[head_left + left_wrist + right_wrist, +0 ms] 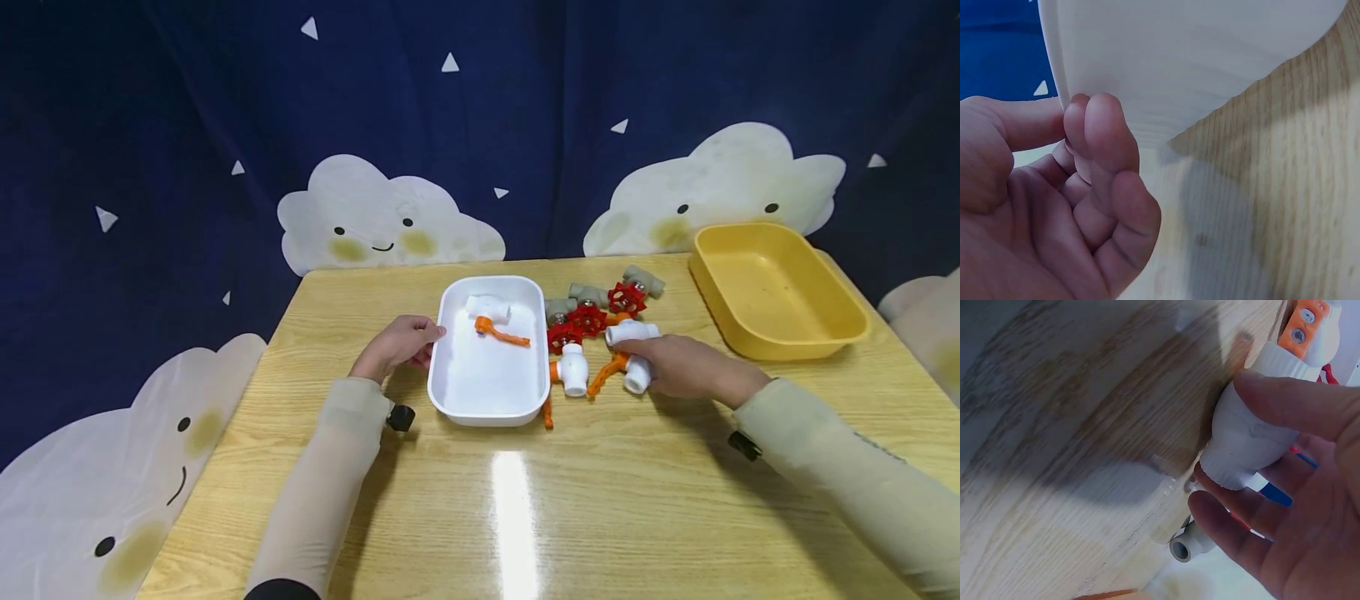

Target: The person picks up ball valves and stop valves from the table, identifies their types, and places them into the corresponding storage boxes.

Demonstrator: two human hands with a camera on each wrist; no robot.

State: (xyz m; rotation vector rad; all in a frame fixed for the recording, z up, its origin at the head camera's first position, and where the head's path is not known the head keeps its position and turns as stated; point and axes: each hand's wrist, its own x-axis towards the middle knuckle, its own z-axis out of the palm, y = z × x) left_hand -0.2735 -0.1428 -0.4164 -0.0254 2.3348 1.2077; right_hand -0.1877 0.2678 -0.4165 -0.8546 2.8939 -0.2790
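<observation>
White plastic is catching my eye in the head view: a tray (487, 383) is holding one orange-handled valve (491, 310), while grey valves with red wheels (587, 319) and white ones (575, 369) are lying to its right. A yellow bin (780, 308) is standing further right on the wooden table (435, 517). On the left wrist view, I am seeing the left hand (1054, 206) pinching the tray's rim between thumb and fingers. On the right wrist view, the right hand (1316, 531) is gripping a white valve (1244, 434), thumb and curled fingers holding opposite sides; I am unable to tell whether it is touching the table.
</observation>
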